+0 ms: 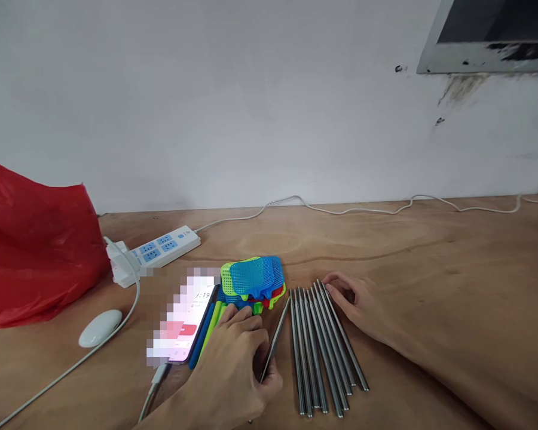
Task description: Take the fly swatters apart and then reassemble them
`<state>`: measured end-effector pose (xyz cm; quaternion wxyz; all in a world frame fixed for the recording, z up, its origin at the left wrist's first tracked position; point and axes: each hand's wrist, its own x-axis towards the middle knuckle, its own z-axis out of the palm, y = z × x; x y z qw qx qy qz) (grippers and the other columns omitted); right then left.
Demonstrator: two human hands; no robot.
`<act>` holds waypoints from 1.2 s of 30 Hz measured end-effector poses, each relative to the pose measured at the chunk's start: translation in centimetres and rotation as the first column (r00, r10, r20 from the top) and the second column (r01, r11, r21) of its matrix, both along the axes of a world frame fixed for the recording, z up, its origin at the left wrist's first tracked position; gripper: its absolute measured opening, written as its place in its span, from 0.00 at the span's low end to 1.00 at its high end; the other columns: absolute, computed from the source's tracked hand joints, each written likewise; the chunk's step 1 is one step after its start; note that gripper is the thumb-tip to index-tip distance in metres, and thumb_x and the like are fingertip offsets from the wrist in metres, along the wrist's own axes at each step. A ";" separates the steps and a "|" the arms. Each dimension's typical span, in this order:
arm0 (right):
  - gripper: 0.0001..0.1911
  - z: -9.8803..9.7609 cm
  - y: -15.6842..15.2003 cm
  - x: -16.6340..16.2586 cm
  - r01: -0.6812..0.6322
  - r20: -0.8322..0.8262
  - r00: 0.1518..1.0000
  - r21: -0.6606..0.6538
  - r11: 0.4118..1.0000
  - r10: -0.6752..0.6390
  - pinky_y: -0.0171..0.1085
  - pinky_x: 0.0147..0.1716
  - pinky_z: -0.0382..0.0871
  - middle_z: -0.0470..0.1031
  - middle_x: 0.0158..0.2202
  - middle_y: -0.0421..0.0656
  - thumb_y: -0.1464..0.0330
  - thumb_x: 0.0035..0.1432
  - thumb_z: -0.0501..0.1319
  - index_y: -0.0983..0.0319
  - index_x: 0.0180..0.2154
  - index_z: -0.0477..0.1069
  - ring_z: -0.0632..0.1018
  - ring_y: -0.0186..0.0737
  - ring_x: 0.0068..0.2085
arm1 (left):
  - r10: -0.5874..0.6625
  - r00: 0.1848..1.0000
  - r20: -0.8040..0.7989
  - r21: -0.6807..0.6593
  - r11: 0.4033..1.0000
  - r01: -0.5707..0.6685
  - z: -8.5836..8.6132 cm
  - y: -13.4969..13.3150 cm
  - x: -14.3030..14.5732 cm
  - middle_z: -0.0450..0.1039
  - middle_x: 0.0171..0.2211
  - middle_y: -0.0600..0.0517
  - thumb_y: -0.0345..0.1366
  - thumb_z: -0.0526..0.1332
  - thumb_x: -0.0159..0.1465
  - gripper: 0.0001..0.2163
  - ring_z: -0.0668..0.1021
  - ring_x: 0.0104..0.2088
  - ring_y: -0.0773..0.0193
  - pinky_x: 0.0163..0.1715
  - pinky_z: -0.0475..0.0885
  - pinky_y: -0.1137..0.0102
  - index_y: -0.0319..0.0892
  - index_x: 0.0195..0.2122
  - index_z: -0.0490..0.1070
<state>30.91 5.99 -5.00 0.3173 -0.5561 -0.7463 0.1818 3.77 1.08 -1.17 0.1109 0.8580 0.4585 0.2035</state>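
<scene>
In the head view, we take the stack of mesh heads (251, 278) on the wooden table (412, 257) as our landmark. A row of metal rods (325, 352) lies to its right and towards us, side by side and slightly fanned, the near ends uneven. We judge the lining-up to be well along: most of the rods in sight sit in that row, while a single rod (278, 332) remains apart from it, in the left hand (237, 364), and the ends are not level. We see no rod joined to a mesh head.

That single rod is on the near side of the stack, slanting between the left thumb and the curled fingers, which close narrowly on it; its far tip sticks out just beside the row. The left knuckles are near the coloured handles (213, 322), just below the stack.

The right hand (356, 301) is to the right of the stack, thumb and forefinger at the far ends of the rightmost rods, a little apart. We cannot tell whether they pinch or merely touch. To the stack's left lies a lit phone (186, 328).
</scene>
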 end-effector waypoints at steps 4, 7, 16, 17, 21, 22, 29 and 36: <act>0.16 0.7 -0.3 -0.2 -0.039 -0.242 0.970 -0.035 0.999 0.030 0.35 0.24 0.59 0.74 0.24 0.39 0.57 0.66 0.55 0.60 0.37 0.74 0.72 0.36 0.24 | -0.045 0.993 0.105 -0.014 0.999 0.047 0.5 -0.5 -0.1 0.66 0.21 0.57 0.28 0.60 0.52 0.08 0.70 0.26 0.64 0.35 0.61 0.65 0.42 0.20 0.61; 0.23 1.5 -0.7 -0.4 -0.284 -0.480 0.867 -0.260 0.923 0.132 0.32 0.16 0.54 0.70 0.18 0.37 0.50 0.64 0.55 0.62 0.40 0.76 0.64 0.30 0.16 | -0.134 0.971 0.200 -0.052 0.988 0.147 0.4 -0.9 0.2 0.63 0.21 0.59 0.28 0.60 0.55 0.09 0.69 0.25 0.67 0.34 0.62 0.68 0.42 0.23 0.60; 0.15 2.7 -1.8 -0.6 -0.662 -0.807 0.586 -0.425 0.617 0.072 0.25 0.13 0.60 0.81 0.29 0.43 0.58 0.56 0.69 0.62 0.40 0.77 0.72 0.27 0.18 | -0.225 0.934 0.279 -0.149 0.950 0.274 -0.1 -1.0 0.8 0.65 0.21 0.58 0.32 0.60 0.66 0.10 0.68 0.25 0.67 0.29 0.61 0.71 0.42 0.27 0.65; 0.16 2.6 -1.8 -0.6 -0.659 -0.809 0.584 -0.424 0.620 0.068 0.25 0.13 0.61 0.81 0.28 0.43 0.58 0.56 0.69 0.63 0.39 0.78 0.72 0.27 0.18 | -0.231 0.933 0.275 -0.154 0.948 0.279 -0.1 -1.0 0.8 0.65 0.21 0.57 0.33 0.60 0.66 0.10 0.69 0.25 0.67 0.28 0.61 0.71 0.42 0.26 0.66; 0.16 2.3 -1.8 -0.7 -0.620 -0.819 0.573 -0.411 0.668 0.029 0.24 0.14 0.63 0.78 0.25 0.41 0.56 0.56 0.69 0.64 0.35 0.78 0.72 0.27 0.19 | -0.235 0.945 0.229 -0.104 0.959 0.263 0.3 -0.8 0.5 0.68 0.23 0.56 0.36 0.59 0.68 0.10 0.71 0.26 0.65 0.28 0.62 0.72 0.42 0.28 0.68; 0.17 2.3 -1.8 -0.8 -0.601 -0.831 0.557 -0.407 0.688 -0.006 0.24 0.14 0.63 0.77 0.24 0.40 0.55 0.56 0.69 0.63 0.34 0.78 0.72 0.27 0.19 | -0.210 0.956 0.206 -0.069 0.971 0.228 0.4 -0.6 0.2 0.69 0.24 0.55 0.37 0.58 0.69 0.11 0.72 0.27 0.65 0.28 0.62 0.71 0.42 0.28 0.69; 0.21 2.7 -1.0 -0.7 -0.404 -0.865 0.428 -0.442 0.801 -0.261 0.23 0.12 0.60 0.70 0.17 0.35 0.51 0.48 0.73 0.62 0.28 0.75 0.70 0.27 0.16 | 0.316 0.921 -0.226 0.260 0.931 -0.256 0.5 2.8 -2.5 0.74 0.21 0.52 0.44 0.50 0.72 0.18 0.76 0.20 0.59 0.22 0.52 0.69 0.43 0.27 0.67; 0.23 2.2 -0.9 -0.7 -0.382 -0.848 0.458 -0.458 0.802 -0.266 0.24 0.12 0.57 0.67 0.15 0.34 0.49 0.48 0.72 0.63 0.27 0.73 0.66 0.26 0.15 | 0.447 0.727 -0.522 0.278 0.894 -0.351 0.7 3.7 -2.3 0.79 0.25 0.46 0.50 0.47 0.73 0.20 0.82 0.26 0.50 0.21 0.53 0.71 0.40 0.42 0.70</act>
